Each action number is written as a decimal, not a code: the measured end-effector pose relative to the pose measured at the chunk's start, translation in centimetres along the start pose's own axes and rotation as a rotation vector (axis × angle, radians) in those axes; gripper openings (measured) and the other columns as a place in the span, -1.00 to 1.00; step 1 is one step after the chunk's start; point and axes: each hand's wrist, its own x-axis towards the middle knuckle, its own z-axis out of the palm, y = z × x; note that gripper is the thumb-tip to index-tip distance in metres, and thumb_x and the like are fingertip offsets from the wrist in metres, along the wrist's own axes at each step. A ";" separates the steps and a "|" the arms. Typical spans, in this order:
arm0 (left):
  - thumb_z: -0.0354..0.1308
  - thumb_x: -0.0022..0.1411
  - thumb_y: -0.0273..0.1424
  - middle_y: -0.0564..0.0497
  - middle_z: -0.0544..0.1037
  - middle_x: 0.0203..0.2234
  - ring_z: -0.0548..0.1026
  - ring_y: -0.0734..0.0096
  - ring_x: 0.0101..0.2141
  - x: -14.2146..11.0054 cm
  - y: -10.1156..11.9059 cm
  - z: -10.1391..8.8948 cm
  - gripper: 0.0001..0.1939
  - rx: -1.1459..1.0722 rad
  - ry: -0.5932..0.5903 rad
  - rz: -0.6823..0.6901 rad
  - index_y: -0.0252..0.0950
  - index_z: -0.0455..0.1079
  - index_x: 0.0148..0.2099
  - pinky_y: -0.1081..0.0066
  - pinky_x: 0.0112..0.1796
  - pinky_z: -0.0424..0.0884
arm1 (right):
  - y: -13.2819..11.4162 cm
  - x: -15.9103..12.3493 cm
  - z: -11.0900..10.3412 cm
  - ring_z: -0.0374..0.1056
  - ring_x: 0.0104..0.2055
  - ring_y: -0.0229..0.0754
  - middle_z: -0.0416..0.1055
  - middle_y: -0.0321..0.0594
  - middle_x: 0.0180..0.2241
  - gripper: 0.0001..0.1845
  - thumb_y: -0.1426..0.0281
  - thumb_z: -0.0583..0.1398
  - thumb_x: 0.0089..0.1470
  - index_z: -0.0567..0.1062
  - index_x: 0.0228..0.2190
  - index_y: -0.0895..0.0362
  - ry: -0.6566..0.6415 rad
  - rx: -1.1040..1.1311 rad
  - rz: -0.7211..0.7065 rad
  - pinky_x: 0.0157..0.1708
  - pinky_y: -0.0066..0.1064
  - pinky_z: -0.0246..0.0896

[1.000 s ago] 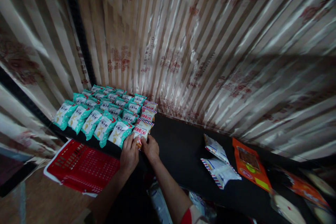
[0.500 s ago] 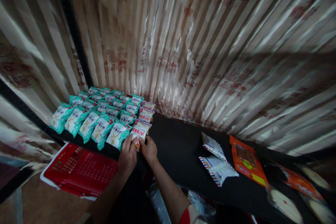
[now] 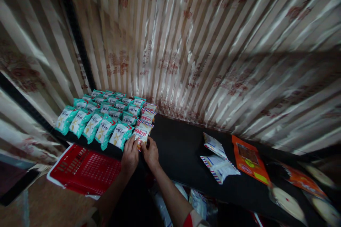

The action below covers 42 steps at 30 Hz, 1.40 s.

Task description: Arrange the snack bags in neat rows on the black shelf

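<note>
A small snack bag (image 3: 142, 132), white and orange with a striped edge and red lettering, rests at the front of a short column on the black shelf. My left hand (image 3: 130, 156) grips its lower left side, and my right hand (image 3: 150, 152) has its fingers closed on the lower right corner. Two matching bags (image 3: 148, 116) stand behind it. Directly to the left are several rows of teal and white snack bags (image 3: 121, 134), tilted back against one another. My fingers cover the bag's lower edge.
Two striped-edge bags (image 3: 220, 166) lie on the black shelf (image 3: 178, 149) to the right, beside an orange packet (image 3: 250, 158) and round pale packs (image 3: 289, 204). A red basket (image 3: 85, 170) is below left. Shiny corrugated sheeting (image 3: 186, 60) backs the shelf, with a dark post (image 3: 77, 35) at left.
Both hands stay on the same bag, with hardly any movement. The view has shifted slightly, showing more of the dark bar overhead.
</note>
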 end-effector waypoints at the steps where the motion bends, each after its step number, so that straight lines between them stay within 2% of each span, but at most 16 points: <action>1: -0.13 0.28 -0.50 -0.26 0.31 0.05 0.24 0.13 0.09 0.0 0.0 0.0 -0.68 -0.006 0.013 0.001 -0.38 0.24 0.06 0.09 -0.01 0.31 | 0.1 -0.2 0.1 0.38 -0.25 -0.14 0.38 -0.01 -0.18 -0.55 0.28 0.07 0.05 0.34 -0.04 0.25 0.011 0.010 0.005 -0.21 -0.38 0.26; 5: -0.14 0.28 -0.48 -0.26 0.34 0.03 0.23 0.12 0.10 -0.4 0.3 0.0 -0.68 -0.035 0.071 0.013 -0.37 0.27 0.03 0.06 -0.01 0.31 | 0.2 -1.1 0.1 0.37 -0.18 -0.13 0.37 -0.01 -0.15 -0.57 0.32 0.07 0.05 0.35 -0.04 0.23 0.045 0.026 0.002 -0.17 -0.37 0.28; 9: -0.16 0.27 -0.49 -0.26 0.36 0.01 0.22 0.12 0.11 -1.2 1.5 0.1 -0.67 -0.060 0.091 0.034 -0.39 0.29 0.02 0.03 0.01 0.28 | 0.3 -1.8 -0.2 0.35 -0.15 -0.16 0.34 0.04 -0.10 -0.54 0.40 0.09 0.01 0.33 -0.02 0.29 0.067 0.055 0.013 -0.13 -0.40 0.27; 14: -0.19 0.27 -0.51 -0.24 0.38 -0.01 0.26 0.18 0.07 -2.7 4.0 0.4 -0.66 -0.078 0.040 0.004 -0.39 0.28 0.03 0.08 -0.03 0.32 | 0.6 -2.8 -1.2 0.37 -0.15 -0.18 0.36 0.02 -0.09 -0.55 0.50 0.05 -0.02 0.36 -0.04 0.30 0.065 0.081 0.044 -0.13 -0.43 0.27; 17: -0.17 0.26 -0.51 -0.22 0.38 -0.02 0.27 0.20 0.06 -3.6 5.5 0.6 -0.65 -0.119 -0.006 -0.008 -0.38 0.25 0.05 0.08 -0.02 0.32 | 0.9 -3.5 -1.9 0.35 -0.10 -0.17 0.38 0.01 -0.11 -0.57 0.55 0.00 -0.01 0.40 -0.09 0.31 0.073 0.051 0.037 -0.06 -0.43 0.22; 24: -0.13 0.24 -0.46 -0.21 0.39 -0.03 0.30 0.20 0.03 -5.1 8.4 0.8 -0.58 -0.185 -0.061 -0.011 -0.37 0.15 0.14 0.15 -0.05 0.35 | 2.4 -5.3 -3.6 0.37 -0.11 -0.18 0.44 -0.04 -0.19 -0.61 0.55 -0.03 -0.01 0.47 -0.19 0.24 0.114 0.068 0.015 -0.05 -0.42 0.21; 36: -0.16 0.25 -0.47 -0.22 0.42 -0.06 0.33 0.22 -0.02 -6.2 12.3 -0.2 -0.60 -0.215 -0.123 0.015 -0.41 0.19 0.11 0.17 -0.05 0.35 | 5.4 -7.9 -5.7 0.37 -0.15 -0.17 0.46 -0.05 -0.23 -0.62 0.52 -0.04 -0.02 0.50 -0.25 0.22 0.177 0.146 -0.009 -0.07 -0.36 0.23; 42: -0.11 0.23 -0.44 -0.21 0.41 -0.04 0.32 0.21 0.00 -7.9 14.0 -0.1 -0.59 -0.216 -0.178 0.031 -0.38 0.20 0.12 0.18 -0.04 0.34 | 6.9 -10.0 -6.8 0.38 -0.17 -0.17 0.46 -0.04 -0.24 -0.63 0.52 -0.05 -0.03 0.50 -0.27 0.21 0.221 0.209 -0.017 -0.07 -0.34 0.23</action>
